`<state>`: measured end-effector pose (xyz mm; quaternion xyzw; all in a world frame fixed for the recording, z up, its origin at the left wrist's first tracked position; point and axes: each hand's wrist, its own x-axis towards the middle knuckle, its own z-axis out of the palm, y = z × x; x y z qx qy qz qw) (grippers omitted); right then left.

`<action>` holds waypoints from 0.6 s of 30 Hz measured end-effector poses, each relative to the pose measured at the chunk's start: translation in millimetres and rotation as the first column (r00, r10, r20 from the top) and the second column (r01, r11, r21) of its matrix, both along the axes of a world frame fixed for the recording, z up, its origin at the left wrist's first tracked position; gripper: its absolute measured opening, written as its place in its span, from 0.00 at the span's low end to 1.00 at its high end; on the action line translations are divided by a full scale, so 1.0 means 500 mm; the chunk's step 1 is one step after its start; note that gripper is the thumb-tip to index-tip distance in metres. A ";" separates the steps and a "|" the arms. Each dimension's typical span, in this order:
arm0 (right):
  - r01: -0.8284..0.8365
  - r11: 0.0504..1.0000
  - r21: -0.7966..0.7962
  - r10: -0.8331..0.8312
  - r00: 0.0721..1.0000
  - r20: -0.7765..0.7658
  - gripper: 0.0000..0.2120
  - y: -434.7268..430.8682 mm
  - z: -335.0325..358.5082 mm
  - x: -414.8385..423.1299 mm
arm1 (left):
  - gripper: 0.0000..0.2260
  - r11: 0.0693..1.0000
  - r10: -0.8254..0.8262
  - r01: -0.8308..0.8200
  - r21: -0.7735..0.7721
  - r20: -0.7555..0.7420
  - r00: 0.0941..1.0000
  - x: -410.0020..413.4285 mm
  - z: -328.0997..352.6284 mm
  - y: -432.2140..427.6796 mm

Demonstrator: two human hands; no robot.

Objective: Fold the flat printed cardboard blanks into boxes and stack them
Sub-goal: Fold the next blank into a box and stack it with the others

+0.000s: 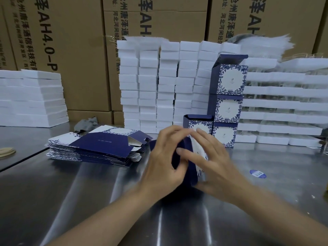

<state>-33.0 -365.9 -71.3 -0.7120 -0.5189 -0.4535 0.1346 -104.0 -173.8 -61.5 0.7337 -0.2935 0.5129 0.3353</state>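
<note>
Lying at the left of the steel counter (53, 201), the pile of flat blanks (95, 150) waits untouched. Just right of it, the left hand (165, 160) and the right hand (211, 162) both close around one blue blank (190, 167), fingers curled on its panels, so folding looks under way. Beyond them stands one open folded box (199, 123); a stack of three boxes (227, 102) rises beside it. Next, probably, tucking flaps shut.
</note>
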 end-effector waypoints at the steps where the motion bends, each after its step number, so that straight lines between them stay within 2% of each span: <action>1: 0.000 1.000 -0.014 0.000 1.000 -0.022 0.44 0.002 -0.003 -0.001 | 0.35 0.999 -0.032 0.032 0.038 0.003 0.999 0.000 -0.001 -0.007; 4: 0.028 0.999 0.028 -0.026 0.997 -0.066 0.47 0.007 -0.004 -0.009 | 0.35 0.997 -0.039 0.038 0.068 0.005 0.999 0.001 -0.004 -0.021; 6: 0.058 0.994 0.094 -0.048 0.993 -0.107 0.48 0.010 -0.001 -0.015 | 0.32 0.997 0.047 -0.048 0.054 0.015 0.999 -0.001 -0.005 -0.024; 9: 0.163 0.957 0.242 -0.082 0.946 -0.314 0.49 0.016 0.000 -0.029 | 0.30 0.984 0.170 -0.168 0.062 -0.018 0.985 -0.002 -0.009 -0.020; 11: 0.234 0.929 0.288 -0.081 0.885 -0.459 0.47 0.019 -0.001 -0.032 | 0.24 0.965 0.249 -0.246 0.088 -0.018 0.968 0.004 -0.012 -0.015; 13: 0.272 0.926 0.261 -0.105 0.851 -0.514 0.48 0.017 -0.001 -0.030 | 0.15 0.944 0.322 -0.320 0.076 -0.008 0.947 0.015 -0.016 -0.007; 15: 0.276 0.941 0.195 -0.131 0.831 -0.540 0.51 0.008 -0.003 -0.022 | 0.11 0.928 0.373 -0.371 0.040 -0.044 0.927 0.030 -0.019 0.008; 18: 0.155 0.982 0.107 -0.043 0.736 -0.676 0.51 -0.003 -0.022 -0.008 | 0.10 0.920 0.361 -0.387 -0.063 -0.248 0.899 0.053 -0.021 0.044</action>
